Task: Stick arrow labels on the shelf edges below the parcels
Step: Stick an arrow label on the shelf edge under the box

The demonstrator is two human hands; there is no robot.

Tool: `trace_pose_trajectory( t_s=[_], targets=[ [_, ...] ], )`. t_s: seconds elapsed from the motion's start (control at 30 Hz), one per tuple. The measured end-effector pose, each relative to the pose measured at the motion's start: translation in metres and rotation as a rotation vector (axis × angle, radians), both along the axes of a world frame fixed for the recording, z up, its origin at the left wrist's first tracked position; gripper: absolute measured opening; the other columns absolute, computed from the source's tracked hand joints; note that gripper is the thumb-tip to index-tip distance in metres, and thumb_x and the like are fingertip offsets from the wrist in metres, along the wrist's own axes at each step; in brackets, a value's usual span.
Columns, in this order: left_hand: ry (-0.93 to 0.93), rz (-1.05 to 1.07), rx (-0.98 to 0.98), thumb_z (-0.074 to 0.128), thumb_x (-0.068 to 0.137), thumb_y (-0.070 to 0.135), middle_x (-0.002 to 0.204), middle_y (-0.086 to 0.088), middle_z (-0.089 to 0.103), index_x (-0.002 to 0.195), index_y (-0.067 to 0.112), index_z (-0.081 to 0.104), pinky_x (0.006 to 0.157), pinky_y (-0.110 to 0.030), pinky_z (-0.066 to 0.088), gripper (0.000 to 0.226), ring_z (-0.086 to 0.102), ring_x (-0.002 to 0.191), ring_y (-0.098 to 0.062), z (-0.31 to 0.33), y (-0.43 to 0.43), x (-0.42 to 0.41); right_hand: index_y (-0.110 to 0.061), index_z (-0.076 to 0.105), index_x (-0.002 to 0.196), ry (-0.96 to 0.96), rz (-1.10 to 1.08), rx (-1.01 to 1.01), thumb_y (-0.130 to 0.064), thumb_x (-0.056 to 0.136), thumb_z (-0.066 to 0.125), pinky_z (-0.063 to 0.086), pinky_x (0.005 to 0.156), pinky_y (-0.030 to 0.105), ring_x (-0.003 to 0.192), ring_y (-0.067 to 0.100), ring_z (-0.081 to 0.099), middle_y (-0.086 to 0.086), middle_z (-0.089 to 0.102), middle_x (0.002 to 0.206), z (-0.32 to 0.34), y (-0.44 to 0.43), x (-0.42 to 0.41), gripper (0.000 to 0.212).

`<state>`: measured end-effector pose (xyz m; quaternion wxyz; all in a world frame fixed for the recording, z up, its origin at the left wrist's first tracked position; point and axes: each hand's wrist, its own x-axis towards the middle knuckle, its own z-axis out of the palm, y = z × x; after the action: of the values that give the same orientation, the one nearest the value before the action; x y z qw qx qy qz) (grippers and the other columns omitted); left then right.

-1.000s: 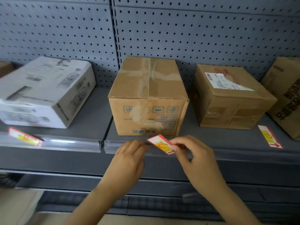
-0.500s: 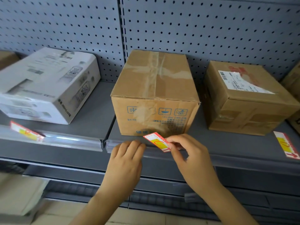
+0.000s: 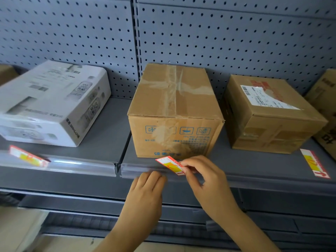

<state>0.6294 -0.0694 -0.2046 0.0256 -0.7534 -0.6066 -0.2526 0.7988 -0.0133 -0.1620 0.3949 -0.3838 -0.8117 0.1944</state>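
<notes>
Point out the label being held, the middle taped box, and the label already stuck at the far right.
held label (image 3: 170,165), head view, its yellow middle
taped box (image 3: 175,137), head view, its front face
right label (image 3: 314,163), head view, its yellow patch

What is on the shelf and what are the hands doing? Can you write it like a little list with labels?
white box: left, lying at an angle
taped brown box: middle
brown box with paper slip: right
right hand: pinching a red and yellow label at the shelf edge
left hand: fingers on the clear strip, holding nothing
other labels: one far left, one far right
</notes>
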Motion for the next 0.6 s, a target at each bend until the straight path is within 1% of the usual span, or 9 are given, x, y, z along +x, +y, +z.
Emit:
trace_pose_trajectory(
  t_s=[0.07, 0.13, 0.2, 0.33, 0.47, 0.6],
  targets=[
    [-0.017, -0.019, 0.011, 0.035, 0.07, 0.007, 0.095, -0.004, 0.059, 0.1, 0.014, 0.056, 0.074, -0.031, 0.036, 0.038, 0.049, 0.084, -0.025, -0.003, -0.004, -0.002, -0.017, 0.065, 0.099, -0.111, 0.002, 0.056, -0.016, 0.092, 0.057, 0.05, 0.072, 0.029, 0.088, 0.009, 0.058, -0.005, 0.061, 0.095, -0.004, 0.0, -0.002, 0.011],
    [-0.023, -0.022, 0.014, 0.035, 0.072, 0.007, 0.102, -0.006, 0.06, 0.106, 0.013, 0.058, 0.078, -0.032, 0.037, 0.042, 0.05, 0.089, -0.026, -0.003, -0.005, -0.004, -0.016, 0.067, 0.098, -0.257, -0.027, 0.161, -0.011, 0.088, 0.062, 0.049, 0.071, 0.03, 0.085, 0.013, 0.057, -0.003, 0.062, 0.092, -0.011, 0.0, -0.003, 0.012],
    [-0.008, -0.018, 0.006, 0.034, 0.074, 0.008, 0.106, -0.006, 0.06, 0.111, 0.011, 0.061, 0.081, -0.032, 0.039, 0.046, 0.05, 0.093, -0.025, 0.0, -0.003, -0.005, -0.015, 0.067, 0.099, -0.337, -0.053, 0.224, -0.01, 0.085, 0.066, 0.048, 0.072, 0.031, 0.083, 0.017, 0.056, -0.002, 0.063, 0.088, -0.017, -0.002, -0.005, 0.015],
    [-0.026, -0.017, -0.007, 0.035, 0.078, 0.011, 0.106, -0.008, 0.061, 0.108, 0.01, 0.066, 0.079, -0.035, 0.046, 0.044, 0.051, 0.094, -0.026, 0.004, -0.001, -0.008, -0.017, 0.067, 0.098, -0.294, -0.113, 0.207, -0.019, 0.089, 0.058, 0.047, 0.071, 0.028, 0.081, 0.017, 0.057, -0.003, 0.066, 0.085, -0.018, -0.003, -0.008, 0.013],
    [-0.071, -0.069, 0.011, 0.039, 0.078, 0.011, 0.105, -0.009, 0.062, 0.108, 0.01, 0.065, 0.079, -0.032, 0.039, 0.04, 0.052, 0.091, -0.027, 0.005, -0.003, -0.011, -0.018, 0.069, 0.091, -0.269, -0.136, 0.169, -0.014, 0.085, 0.064, 0.046, 0.066, 0.024, 0.079, 0.013, 0.058, -0.005, 0.066, 0.084, -0.018, -0.004, -0.008, 0.009],
    [-0.102, -0.124, 0.031, 0.04, 0.077, 0.011, 0.103, -0.006, 0.06, 0.108, 0.015, 0.06, 0.074, -0.031, 0.038, 0.037, 0.053, 0.085, -0.027, 0.002, -0.001, -0.013, -0.018, 0.068, 0.091, -0.261, -0.143, 0.136, -0.012, 0.084, 0.063, 0.049, 0.068, 0.028, 0.081, 0.013, 0.058, -0.005, 0.066, 0.087, -0.019, -0.005, -0.009, 0.011]
  ],
)
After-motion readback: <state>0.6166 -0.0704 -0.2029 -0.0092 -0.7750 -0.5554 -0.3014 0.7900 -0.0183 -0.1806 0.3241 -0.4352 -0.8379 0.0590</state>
